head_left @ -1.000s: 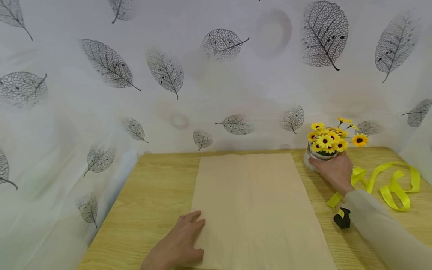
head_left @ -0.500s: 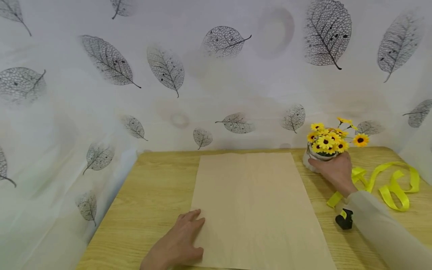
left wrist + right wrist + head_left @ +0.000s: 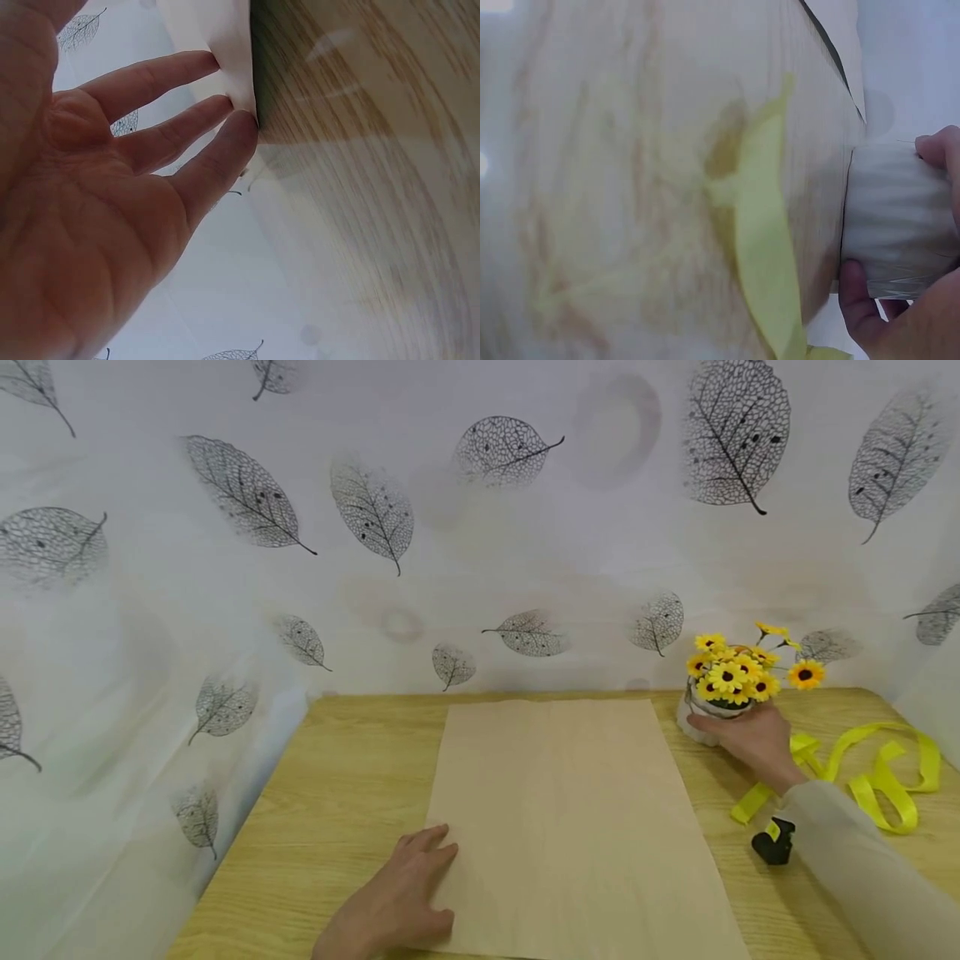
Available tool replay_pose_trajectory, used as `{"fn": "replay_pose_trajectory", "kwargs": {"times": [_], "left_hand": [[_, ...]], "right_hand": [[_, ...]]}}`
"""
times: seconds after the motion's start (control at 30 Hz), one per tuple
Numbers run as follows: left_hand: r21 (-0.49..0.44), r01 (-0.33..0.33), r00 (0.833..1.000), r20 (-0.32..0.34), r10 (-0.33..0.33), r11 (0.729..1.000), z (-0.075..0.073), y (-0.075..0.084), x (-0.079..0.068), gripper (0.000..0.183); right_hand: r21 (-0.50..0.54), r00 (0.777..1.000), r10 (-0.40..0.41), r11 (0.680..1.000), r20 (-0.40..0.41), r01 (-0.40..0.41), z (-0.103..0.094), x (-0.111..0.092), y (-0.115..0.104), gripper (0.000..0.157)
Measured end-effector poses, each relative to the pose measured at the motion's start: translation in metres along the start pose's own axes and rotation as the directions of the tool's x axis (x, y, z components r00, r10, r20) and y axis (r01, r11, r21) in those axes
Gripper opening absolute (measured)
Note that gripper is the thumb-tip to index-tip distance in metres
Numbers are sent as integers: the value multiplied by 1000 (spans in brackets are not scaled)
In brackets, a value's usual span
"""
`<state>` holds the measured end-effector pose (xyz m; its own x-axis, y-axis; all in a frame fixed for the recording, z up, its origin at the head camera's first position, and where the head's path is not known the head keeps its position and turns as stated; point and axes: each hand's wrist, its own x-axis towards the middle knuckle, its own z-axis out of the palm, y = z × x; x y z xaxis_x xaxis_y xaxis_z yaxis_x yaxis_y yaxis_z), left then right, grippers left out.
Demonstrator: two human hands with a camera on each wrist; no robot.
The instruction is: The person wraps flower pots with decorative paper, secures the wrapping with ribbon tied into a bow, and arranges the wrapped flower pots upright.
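Observation:
A large sheet of tan paper (image 3: 562, 827) lies flat on the wooden table. At its left edge my left hand (image 3: 390, 897) rests with fingers spread and fairly straight. The left wrist view has the fingertips touching the paper's edge (image 3: 234, 52). Toward the back right, my right hand (image 3: 757, 739) grips a small pale flowerpot (image 3: 692, 733) filled with yellow daisy-like flowers (image 3: 727, 675). In the right wrist view, the thumb and fingers wrap around the pot (image 3: 896, 214), low by the table top; its flowers are out of that view.
A long yellow ribbon (image 3: 896, 793) lies in loose loops right of the right hand. By the right sleeve (image 3: 847, 843) sits a small black tape dispenser-like object (image 3: 774, 842). A white curtain (image 3: 465, 568) printed with leaves hangs behind the wooden table (image 3: 337, 777).
The head view shifts slightly. Both hands, the flowerpot and the paper keep practically the same places; the right forearm moves a little.

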<state>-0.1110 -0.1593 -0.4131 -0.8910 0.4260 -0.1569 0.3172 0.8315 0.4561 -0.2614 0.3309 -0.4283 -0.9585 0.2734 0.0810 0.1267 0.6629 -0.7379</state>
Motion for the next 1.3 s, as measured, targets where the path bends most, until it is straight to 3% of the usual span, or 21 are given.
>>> {"fn": "replay_pose_trajectory", "kwargs": {"times": [0.4,0.53,0.67,0.8,0.97,1.1,1.17,1.3], "left_hand": [[-23,14,999,36,-14,1000,1,4,2,76],[-22,16,999,42,-15,1000,-4,5,2,68],[-76,-25,999,-49,21,997,-10,11,8,49],[-158,-89,982,-177,60,983,-10,23,24,38],[-276,-197,963,-232,134,941,0,48,51,38],[-400,-192,968,-230,105,896,10,67,74,42],[-484,-178,971,-228,72,857,14,74,84,45],[-651,-166,973,-228,18,741,22,83,104,48]], "right_hand": [[-56,1000,30,998,-2,-30,-6,-5,-2,111],[-85,1000,5,996,13,-4,-7,-7,-5,110],[-86,999,-24,996,39,27,-10,-12,-16,110],[-76,997,-55,995,46,59,-9,-22,-31,107],[-37,995,-82,996,56,84,-5,-36,-49,104],[-22,991,-105,994,78,107,-4,-45,-64,103],[-22,989,-115,993,96,118,-3,-50,-72,104],[-5,983,-126,992,137,128,0,-59,-85,107]]}}
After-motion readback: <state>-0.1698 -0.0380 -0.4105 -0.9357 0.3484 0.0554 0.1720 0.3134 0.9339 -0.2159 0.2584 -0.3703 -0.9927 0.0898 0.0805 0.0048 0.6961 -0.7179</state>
